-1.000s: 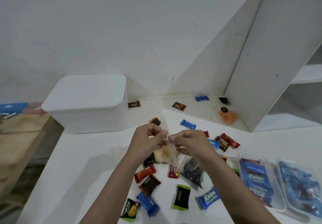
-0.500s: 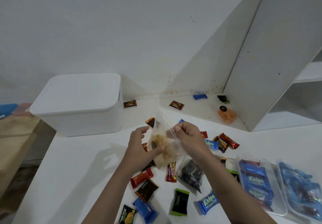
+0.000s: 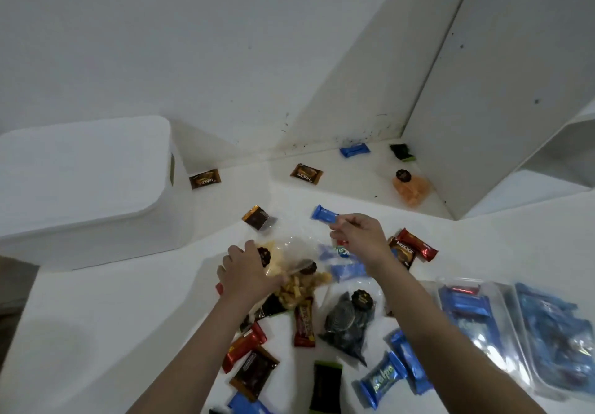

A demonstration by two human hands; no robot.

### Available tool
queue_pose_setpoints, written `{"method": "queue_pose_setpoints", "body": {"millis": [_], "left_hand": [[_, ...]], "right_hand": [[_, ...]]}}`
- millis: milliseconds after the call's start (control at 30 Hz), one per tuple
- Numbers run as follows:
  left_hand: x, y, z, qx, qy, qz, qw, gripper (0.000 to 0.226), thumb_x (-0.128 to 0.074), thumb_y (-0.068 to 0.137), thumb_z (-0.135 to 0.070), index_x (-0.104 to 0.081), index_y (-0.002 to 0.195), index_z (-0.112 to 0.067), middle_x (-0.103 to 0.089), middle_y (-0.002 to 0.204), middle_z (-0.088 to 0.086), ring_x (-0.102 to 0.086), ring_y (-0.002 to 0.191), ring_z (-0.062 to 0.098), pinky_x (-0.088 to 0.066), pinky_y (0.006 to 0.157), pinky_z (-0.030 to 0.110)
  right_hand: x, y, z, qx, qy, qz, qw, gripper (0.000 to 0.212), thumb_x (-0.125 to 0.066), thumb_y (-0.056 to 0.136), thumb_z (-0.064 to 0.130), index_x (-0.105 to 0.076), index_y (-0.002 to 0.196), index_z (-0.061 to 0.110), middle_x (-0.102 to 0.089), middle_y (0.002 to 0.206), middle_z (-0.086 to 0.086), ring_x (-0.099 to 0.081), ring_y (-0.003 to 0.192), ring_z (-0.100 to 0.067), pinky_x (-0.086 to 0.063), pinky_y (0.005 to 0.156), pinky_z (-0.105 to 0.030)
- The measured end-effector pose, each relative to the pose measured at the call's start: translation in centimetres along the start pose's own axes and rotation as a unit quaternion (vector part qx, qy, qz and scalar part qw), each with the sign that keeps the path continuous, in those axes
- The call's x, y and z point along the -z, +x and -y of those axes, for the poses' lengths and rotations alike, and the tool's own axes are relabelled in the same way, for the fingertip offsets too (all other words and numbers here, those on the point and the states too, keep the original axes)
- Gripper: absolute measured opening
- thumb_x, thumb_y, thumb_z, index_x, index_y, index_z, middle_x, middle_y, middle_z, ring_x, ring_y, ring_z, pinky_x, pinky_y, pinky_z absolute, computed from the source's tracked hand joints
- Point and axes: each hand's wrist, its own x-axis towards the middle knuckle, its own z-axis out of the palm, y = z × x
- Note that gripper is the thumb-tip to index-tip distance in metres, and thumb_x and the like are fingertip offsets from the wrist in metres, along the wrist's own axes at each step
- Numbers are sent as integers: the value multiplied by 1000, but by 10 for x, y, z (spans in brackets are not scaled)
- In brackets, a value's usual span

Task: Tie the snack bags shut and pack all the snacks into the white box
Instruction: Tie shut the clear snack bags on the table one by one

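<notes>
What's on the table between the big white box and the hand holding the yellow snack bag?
In the head view, only bare white table lies between the white box and the left hand on the yellow snack bag.

Dim, even light is falling from above — soft shadows are pooling at lower left, edges are bending with wide-angle distortion, motion blur is softening everything.
</notes>
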Motion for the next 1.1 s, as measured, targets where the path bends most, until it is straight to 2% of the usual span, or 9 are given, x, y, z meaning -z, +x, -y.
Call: {"method": "queue_pose_setpoints", "body": {"millis": [67, 167, 267, 400, 533, 667, 800, 967, 1100], "left_hand": [[-3, 15, -12, 17, 5, 14, 1000, 109, -70, 63, -68, -18, 142, -14, -31, 138, 17, -34, 128, 37, -27, 108, 48], [-5, 29, -40, -1, -29, -11, 1000, 113, -72, 61, -66, -15, 145, -18, -20, 146, 17, -22, 136, 38, -16, 113, 55], [-7, 40, -77, -45, -71, -42, 996, 101, -68, 71, -62, -21, 146, -14, -20, 148, 16, -22, 137, 35, -25, 111, 48], [-17, 59, -135, -95, -202, -31, 974, 78, -65, 82, -48, -31, 142, -10, -29, 143, 12, -33, 131, 29, -35, 105, 37], [-34, 81, -202, -69, -317, 42, 945, 70, -61, 87, -43, -35, 141, -8, -40, 140, 11, -44, 126, 24, -37, 100, 29], [-54, 105, -258, -20, -396, 111, 911, 65, -55, 92, -39, -32, 144, -7, -43, 144, 9, -44, 128, 21, -35, 96, 23], [-69, 119, -293, 21, -452, 162, 877, 66, -52, 95, -34, -22, 148, -8, -42, 144, 6, -46, 124, 18, -33, 87, 20], [-72, 112, -299, 73, -532, 92, 839, 53, -52, 95, -33, -30, 141, -18, -53, 123, 6, -52, 99, 14, -42, 74, 20], [-59, 94, -277, 40, -574, 45, 817, 35, -51, 93, -43, -45, 127, -36, -59, 115, 4, -59, 105, 19, -51, 91, 40]], "right_hand": [[16, 16, 3, 2, -6, -24, 1000, 11, -55, 93, 7, -64, 87, 11, -69, 103, -15, -67, 86, -22, -54, 79, -34], [47, 43, 8, 23, -36, -67, 997, 17, -54, 92, 8, -62, 80, 17, -67, 96, -8, -64, 87, -20, -49, 67, -23], [77, 77, 11, 57, -94, -122, 986, 16, -54, 91, 8, -62, 79, 15, -62, 89, -2, -57, 90, -16, -41, 71, -21], [111, 122, 14, 83, -171, -171, 967, 12, -57, 89, 13, -60, 100, 9, -57, 95, -3, -56, 91, -19, -38, 75, -22], [137, 170, 15, 66, -250, -159, 953, 40, -58, 88, 20, -50, 125, 7, -56, 122, -9, -54, 112, -26, -45, 96, -35], [158, 211, 18, 56, -411, -124, 901, 61, -47, 96, 29, -24, 149, 9, -32, 153, -13, -28, 141, -30, -25, 115, -39], [162, 221, 5, 26, -439, -71, 895, 58, -43, 97, 36, -27, 147, 10, -42, 146, -14, -38, 134, -32, -33, 107, -40], [162, 196, -2, -7, -266, -15, 964, 30, -57, 91, 33, -53, 113, 13, -63, 111, -7, -60, 98, -23, -49, 74, -30], [163, 153, 1, 105, -141, -9, 984, 17, -63, 89, 22, -51, 98, 14, -56, 92, 1, -55, 82, -14, -40, 57, -15]]}}
